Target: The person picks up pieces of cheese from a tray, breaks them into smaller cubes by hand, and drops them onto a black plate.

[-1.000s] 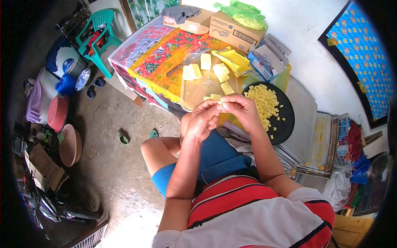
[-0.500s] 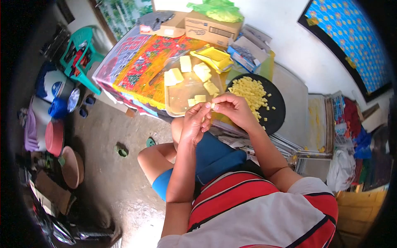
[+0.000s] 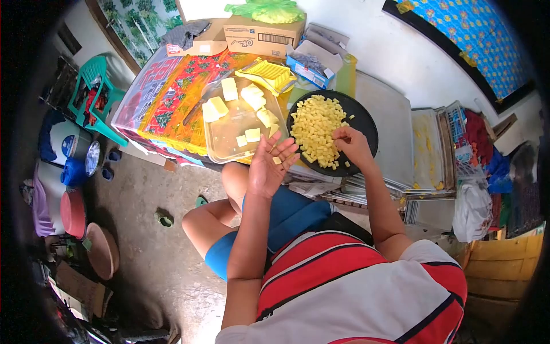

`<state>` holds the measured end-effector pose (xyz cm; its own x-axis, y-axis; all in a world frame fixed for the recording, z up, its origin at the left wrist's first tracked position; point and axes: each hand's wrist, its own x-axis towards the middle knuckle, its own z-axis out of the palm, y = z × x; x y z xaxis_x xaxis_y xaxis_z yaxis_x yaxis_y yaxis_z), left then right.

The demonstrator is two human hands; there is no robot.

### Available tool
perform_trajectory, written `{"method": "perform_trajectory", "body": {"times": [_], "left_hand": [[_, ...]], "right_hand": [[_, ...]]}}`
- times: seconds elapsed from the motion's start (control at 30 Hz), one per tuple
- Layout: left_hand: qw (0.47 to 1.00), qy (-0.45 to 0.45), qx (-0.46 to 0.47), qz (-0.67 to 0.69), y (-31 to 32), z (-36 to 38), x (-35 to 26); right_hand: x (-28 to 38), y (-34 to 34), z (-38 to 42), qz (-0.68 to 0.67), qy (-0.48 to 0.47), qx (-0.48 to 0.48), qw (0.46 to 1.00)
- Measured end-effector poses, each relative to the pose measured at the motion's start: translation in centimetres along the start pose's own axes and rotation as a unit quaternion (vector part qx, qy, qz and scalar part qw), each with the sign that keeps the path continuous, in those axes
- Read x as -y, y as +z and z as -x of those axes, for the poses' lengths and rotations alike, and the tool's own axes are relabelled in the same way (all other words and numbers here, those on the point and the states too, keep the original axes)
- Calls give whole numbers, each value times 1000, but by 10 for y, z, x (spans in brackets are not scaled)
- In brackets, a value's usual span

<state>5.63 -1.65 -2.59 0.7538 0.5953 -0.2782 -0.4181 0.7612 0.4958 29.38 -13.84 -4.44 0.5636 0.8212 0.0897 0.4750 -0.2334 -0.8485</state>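
My left hand [image 3: 268, 169] is palm up with its fingers spread, and a small yellow cube [image 3: 277, 160] rests on them. Over the right part of the round black tray [image 3: 367, 117], my right hand [image 3: 355, 148] has its fingertips drawn together; what they hold, if anything, is hidden. Beside those fingertips lies a heap of small yellow cubes [image 3: 315, 126]. Left of the heap, a shallow clear tray [image 3: 223, 135] carries several pale yellow blocks [image 3: 215, 109] and smaller pieces [image 3: 252, 135] near its front edge.
A yellow slotted basket [image 3: 266, 73] stands behind the clear tray. Cardboard boxes [image 3: 260, 37] and an opened blue-and-white box [image 3: 312, 63] line the back of the table. Stacked flat frames [image 3: 429, 149] stand at right. A green chair [image 3: 94, 94] and basins [image 3: 102, 250] are at left.
My hands have parted. The right one has moved right from the left fingertips to the cubes on the black tray, while the left has turned palm up and spread its fingers. The camera view has shifted.
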Motion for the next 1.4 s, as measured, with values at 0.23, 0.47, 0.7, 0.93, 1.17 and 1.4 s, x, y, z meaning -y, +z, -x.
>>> {"method": "perform_trajectory", "body": {"times": [0.23,0.47,0.7,0.93,1.17,1.4], "left_hand": [[997,0,50,57,10,9,-2],[989,-2,118,92,15,17,-4],[986,17,125,108,20,29,-10],[992,64,102,-35,-8,26,-7],[989,99,92,-64,-19,29,-6],[982,127,82,-110,-19,28,-4]], "right_hand": [[45,9,11,-32,-47,-1,998],[112,48,36,-6,-293,95,951],[113,64,34,-34,-296,109,948],[107,67,29,-160,-135,104,972],[117,68,32,-327,-9,205,923],[121,65,31,-307,22,212,928]]}}
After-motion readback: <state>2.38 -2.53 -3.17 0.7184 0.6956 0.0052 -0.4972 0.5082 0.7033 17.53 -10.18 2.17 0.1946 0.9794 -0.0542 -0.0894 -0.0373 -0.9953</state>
